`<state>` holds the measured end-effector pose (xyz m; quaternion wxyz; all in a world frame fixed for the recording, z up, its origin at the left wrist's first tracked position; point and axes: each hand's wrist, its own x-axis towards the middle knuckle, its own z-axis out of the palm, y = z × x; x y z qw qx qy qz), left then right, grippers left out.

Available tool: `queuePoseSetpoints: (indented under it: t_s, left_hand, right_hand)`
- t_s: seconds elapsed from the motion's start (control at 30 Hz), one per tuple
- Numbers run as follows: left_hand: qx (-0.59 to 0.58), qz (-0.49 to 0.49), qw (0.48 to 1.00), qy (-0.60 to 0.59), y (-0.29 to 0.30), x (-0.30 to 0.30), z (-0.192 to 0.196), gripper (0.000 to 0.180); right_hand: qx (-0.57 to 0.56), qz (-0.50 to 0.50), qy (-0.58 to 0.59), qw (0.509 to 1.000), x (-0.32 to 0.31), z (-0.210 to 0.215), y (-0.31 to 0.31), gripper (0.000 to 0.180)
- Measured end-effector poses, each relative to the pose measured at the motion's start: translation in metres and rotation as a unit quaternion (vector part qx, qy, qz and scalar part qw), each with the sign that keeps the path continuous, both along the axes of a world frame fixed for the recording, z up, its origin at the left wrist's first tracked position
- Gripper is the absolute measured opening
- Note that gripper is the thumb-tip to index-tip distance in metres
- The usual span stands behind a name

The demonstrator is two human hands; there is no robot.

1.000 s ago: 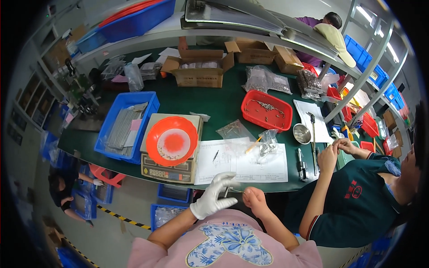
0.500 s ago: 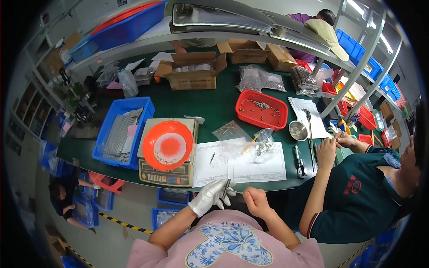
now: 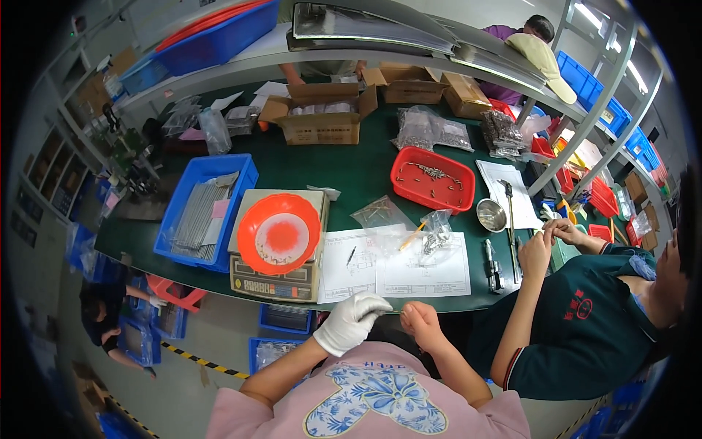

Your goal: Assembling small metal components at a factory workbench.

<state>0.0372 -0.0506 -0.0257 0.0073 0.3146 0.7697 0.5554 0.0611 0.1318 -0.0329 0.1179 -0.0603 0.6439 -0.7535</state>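
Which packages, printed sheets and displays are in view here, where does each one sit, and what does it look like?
Open cardboard box: back of the green table, brown, flaps up.
Two more cardboard boxes: back right, brown.
Clear bags of small parts: behind the red tray.
Drawing sheets: front edge, white with line drawings.
Scale display: front face of the beige scale under the orange dish, a dark strip.

A white-gloved left hand (image 3: 351, 322) and a bare right hand (image 3: 420, 320) meet over a dark green desk (image 3: 351, 172) bearing an orange dish (image 3: 279, 233), a red tray (image 3: 432, 178), a blue bin (image 3: 205, 210) and white drawing sheets (image 3: 398, 265).
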Motion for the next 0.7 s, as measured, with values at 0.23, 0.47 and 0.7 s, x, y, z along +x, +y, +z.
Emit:
queuePoseSetpoints:
  t_s: [0.23,0.47,0.7]
  left_hand:
    - [0.308,-0.136,0.731,-0.593,-0.011,-0.003,0.008,0.036]
    - [0.277,-0.104,0.718,-0.630,-0.009,0.003,0.008,0.034]
    - [0.312,-0.094,0.718,-0.615,-0.014,0.000,-0.003,0.024]
  right_hand:
    - [0.100,-0.010,0.077,0.992,0.004,0.002,0.001,0.034]
    - [0.283,-0.021,0.175,0.943,-0.002,0.001,-0.001,0.028]
    - [0.215,0.019,0.216,0.952,0.000,0.007,-0.001,0.026]
